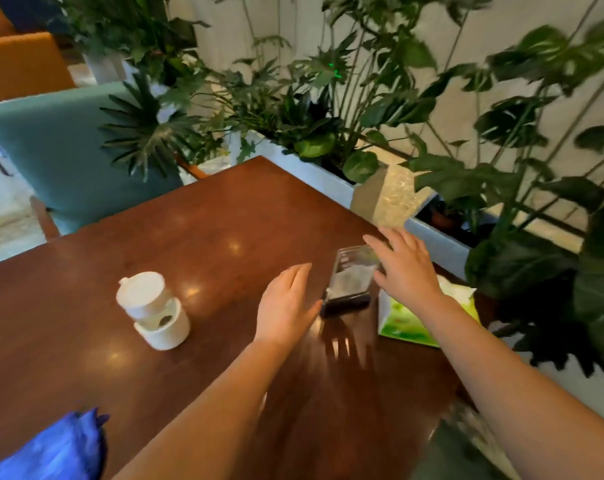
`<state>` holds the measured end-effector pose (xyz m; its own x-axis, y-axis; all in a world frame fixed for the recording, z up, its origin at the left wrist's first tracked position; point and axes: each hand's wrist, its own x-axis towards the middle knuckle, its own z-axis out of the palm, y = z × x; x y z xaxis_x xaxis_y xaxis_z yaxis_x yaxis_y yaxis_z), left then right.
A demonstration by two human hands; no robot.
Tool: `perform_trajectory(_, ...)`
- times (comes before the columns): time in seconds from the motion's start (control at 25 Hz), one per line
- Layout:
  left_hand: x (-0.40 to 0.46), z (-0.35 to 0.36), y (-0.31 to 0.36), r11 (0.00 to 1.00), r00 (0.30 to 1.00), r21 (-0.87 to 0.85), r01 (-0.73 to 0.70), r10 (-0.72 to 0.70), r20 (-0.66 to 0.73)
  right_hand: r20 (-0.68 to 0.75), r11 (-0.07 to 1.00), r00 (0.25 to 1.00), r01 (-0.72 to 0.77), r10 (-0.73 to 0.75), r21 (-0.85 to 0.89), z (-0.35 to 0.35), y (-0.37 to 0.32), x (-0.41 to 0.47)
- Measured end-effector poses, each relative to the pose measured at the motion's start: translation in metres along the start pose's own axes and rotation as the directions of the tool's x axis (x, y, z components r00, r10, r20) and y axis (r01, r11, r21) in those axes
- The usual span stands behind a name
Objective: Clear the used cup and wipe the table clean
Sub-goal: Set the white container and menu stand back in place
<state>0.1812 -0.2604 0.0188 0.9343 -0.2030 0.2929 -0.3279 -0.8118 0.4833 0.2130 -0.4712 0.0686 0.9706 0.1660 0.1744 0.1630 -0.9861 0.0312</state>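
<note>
A white lidded cup [151, 308] with a clear middle stands on the dark wooden table [196, 216], left of centre. A clear acrylic sign stand with a dark base [350, 282] sits tilted between my hands. My left hand [288, 303] hovers open just left of the stand's base, fingers together and pointing forward. My right hand [406, 263] is spread open over the stand's right side; whether it touches the stand is unclear. A green and white tissue pack [408, 320] lies under my right wrist.
A blue cloth-like item [56, 448] shows at the bottom left edge. A white planter [314, 173] full of leafy plants runs along the table's far right side. A teal chair [51, 147] stands behind the table's far left corner.
</note>
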Motion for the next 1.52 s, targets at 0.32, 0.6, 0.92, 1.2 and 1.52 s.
perform_trajectory(0.32, 0.06, 0.055, 0.031, 0.984, 0.989, -0.112, 0.139, -0.133, 0.06, 0.089, 0.931, 0.995, 0.003, -0.038, 0.365, 0.012, 0.038, 0.031)
perform_trajectory(0.6, 0.051, 0.028, 0.0, 0.809, 0.956, -0.532, 0.25, -0.292, 0.004, 0.08, 0.72, 0.995, -0.012, -0.06, 0.694, 0.005, 0.011, 0.045)
perform_trajectory(0.92, -0.015, -0.012, -0.077, 0.634, 0.853, -0.616, 0.468, -0.505, 0.128, 0.104, 0.605, 0.971, 0.049, -0.215, 0.795, -0.003, -0.071, 0.07)
perform_trajectory(1.2, -0.035, -0.022, -0.121, 0.625, 0.69, -0.516, 0.585, -0.718, -0.087, 0.076, 0.584, 0.942, 0.139, -0.327, 0.8, -0.004, -0.147, 0.091)
perform_trajectory(1.52, -0.022, -0.006, -0.129, 0.571, 0.522, -0.539, 0.618, -0.812, -0.262, 0.085, 0.59, 0.939, 0.138, -0.334, 0.796, 0.021, -0.169, 0.126)
